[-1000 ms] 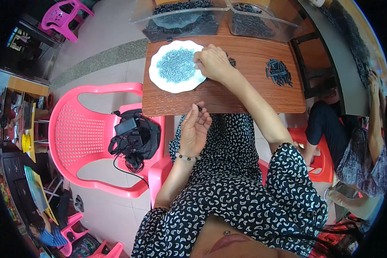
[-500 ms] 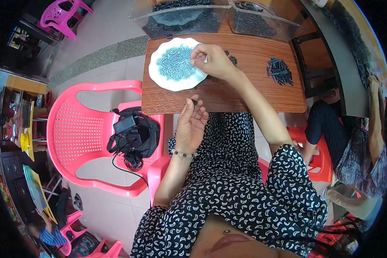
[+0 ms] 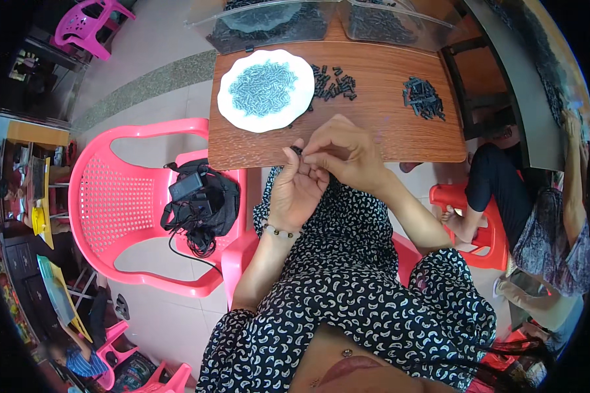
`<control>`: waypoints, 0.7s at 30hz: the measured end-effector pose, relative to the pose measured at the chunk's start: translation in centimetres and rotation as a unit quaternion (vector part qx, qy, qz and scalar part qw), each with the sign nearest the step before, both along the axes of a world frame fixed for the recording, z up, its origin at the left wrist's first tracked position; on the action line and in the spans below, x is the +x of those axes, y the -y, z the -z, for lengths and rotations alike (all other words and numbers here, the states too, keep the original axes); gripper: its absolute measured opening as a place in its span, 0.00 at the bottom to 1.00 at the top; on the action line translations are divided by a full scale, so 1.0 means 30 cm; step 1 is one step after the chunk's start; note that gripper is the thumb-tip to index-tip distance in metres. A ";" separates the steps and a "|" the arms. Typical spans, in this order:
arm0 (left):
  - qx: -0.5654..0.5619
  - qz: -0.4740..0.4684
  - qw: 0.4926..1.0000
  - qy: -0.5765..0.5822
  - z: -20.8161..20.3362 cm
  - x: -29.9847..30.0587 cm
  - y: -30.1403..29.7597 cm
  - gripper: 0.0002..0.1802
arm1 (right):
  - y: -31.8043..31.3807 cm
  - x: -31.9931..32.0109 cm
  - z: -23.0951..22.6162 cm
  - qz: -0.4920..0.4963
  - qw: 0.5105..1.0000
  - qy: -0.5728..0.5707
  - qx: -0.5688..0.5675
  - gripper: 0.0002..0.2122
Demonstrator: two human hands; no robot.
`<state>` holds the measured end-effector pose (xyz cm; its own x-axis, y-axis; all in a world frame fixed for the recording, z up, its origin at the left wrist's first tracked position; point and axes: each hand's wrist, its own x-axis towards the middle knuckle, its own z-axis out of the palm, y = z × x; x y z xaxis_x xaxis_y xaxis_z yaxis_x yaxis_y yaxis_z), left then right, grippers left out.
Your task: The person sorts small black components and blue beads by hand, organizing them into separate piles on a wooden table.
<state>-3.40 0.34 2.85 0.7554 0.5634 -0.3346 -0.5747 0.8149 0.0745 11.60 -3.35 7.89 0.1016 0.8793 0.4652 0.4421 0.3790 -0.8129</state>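
Observation:
Just off the table's front edge, my left hand [image 3: 298, 190] pinches a small black part [image 3: 297, 150] between thumb and fingers, palm turned up. My right hand [image 3: 347, 154] meets it there, its thumb and fingertips closed together against the part. Whatever those right fingertips hold is too small to make out. A white scalloped plate [image 3: 228, 108] full of small silvery pins [image 3: 262, 88] lies beyond my hands at the table's left. To its right is a loose scatter of short black parts [image 3: 339, 85]. A heap of longer black pieces [image 3: 424, 99] lies farther right.
Clear plastic bins [image 3: 269, 29] of black parts stand along the back of the wooden table [image 3: 380, 141]. A pink chair [image 3: 121, 190] with a black bag [image 3: 206, 196] is on my left. A seated person [image 3: 544, 229] works at a dark table at right.
My right hand has come back from the plate toward me and now touches the black part in my left hand. The scatter of black parts beside the plate has come into full view.

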 end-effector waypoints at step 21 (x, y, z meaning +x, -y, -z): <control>-0.099 0.044 0.993 0.049 0.025 0.004 0.041 0.14 | 0.046 0.129 0.006 0.097 0.991 0.065 -0.061 0.08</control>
